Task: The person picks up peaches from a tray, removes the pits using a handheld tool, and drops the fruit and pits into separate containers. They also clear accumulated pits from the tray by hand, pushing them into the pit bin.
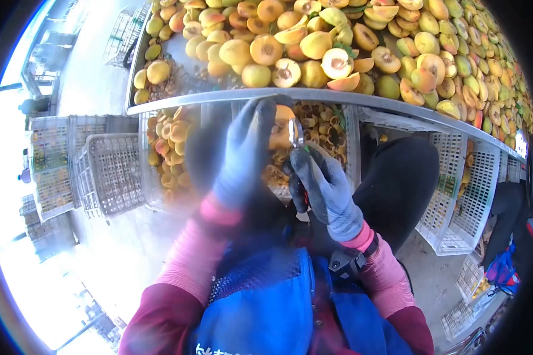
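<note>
My left hand [247, 148], in a grey-blue glove with dark fingers, is closed around a yellow peach half [281, 118] just below the table's front edge. The cut side of the peach faces right. In my right hand [328, 192], gloved alike, is a pitting tool [296, 132] with a shiny curved metal head. Its head is close to the cut face of the peach; whether they touch I cannot tell. Most of the tool's handle is hidden by my fingers. Below my hands, a crate [353, 142] holds small brownish pieces of fruit.
A metal-edged table [219, 96] is heaped with whole and halved peaches [314, 44]. Peach halves [170, 142] fill a container at lower left. Grey plastic crates [109, 174] stand left, a white crate [450, 201] right. Another person's leg [506, 216] shows at far right.
</note>
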The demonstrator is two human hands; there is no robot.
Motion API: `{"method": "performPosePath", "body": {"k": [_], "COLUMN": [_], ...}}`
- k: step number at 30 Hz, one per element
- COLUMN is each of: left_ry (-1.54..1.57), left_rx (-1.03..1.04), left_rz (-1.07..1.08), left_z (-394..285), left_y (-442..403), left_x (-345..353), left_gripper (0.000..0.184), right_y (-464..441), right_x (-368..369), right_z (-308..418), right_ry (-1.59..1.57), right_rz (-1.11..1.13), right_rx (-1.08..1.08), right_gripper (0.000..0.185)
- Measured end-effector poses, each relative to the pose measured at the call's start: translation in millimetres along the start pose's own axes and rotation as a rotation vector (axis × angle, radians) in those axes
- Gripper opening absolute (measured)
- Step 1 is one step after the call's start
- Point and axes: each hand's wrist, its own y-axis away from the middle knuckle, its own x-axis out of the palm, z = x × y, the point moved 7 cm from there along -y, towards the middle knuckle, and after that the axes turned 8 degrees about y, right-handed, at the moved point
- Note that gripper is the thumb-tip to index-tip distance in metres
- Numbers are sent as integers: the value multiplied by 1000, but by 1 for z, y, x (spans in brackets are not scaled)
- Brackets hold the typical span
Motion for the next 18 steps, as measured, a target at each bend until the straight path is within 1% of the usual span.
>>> {"method": "performPosePath", "body": {"k": [1,2,3,4,6,8,9,10,11,14,15,17,18], "left_ry": [72,144,134,127,117,-149,-146,-144,-140,-11,566,582,571], "left_rx": [-99,-198,-242,-232,-209,99,97,97,90,-22,-303,-403,-399], "left_rz": [-31,-62,-105,-100,-85,65,106,149,84,-23,-256,-262,-236], "left_z": [7,11,12,13,17,3,1,-2,-2,7,19,18,19], "left_y": [8,18,25,29,34,31,32,33,37,45,57,66,68], "left_x": [3,6,5,4,3,5,3,4,3,4,12,17,17], "left_gripper": [36,40,41,41,41,19,18,17,18,23,37,45,48], "right_y": [0,2,4,5,10,13,10,7,9,7,6,2,7], "right_x": [-1,-1,-2,-3,-12,-11,-17,-16,-15,-16,-18,-19,-17], "right_z": [-7,-12,-17,-22,-13,-13,-18,-23,-28,-37,-37,-35,-29], "right_ry": [45,2,-39,-81,743,981,800,431,41,-173,-155,-116,218], "right_rz": [-54,-80,-106,-132,-264,-330,-342,-304,-336,-264,-281,-313,-311], "right_rx": [16,-1,-19,-39,-490,-625,-533,-338,-164,-178,-198,-238,-271], "right_gripper": [19,18,17,16,19,23,24,24,24,24,24,25,26]}}
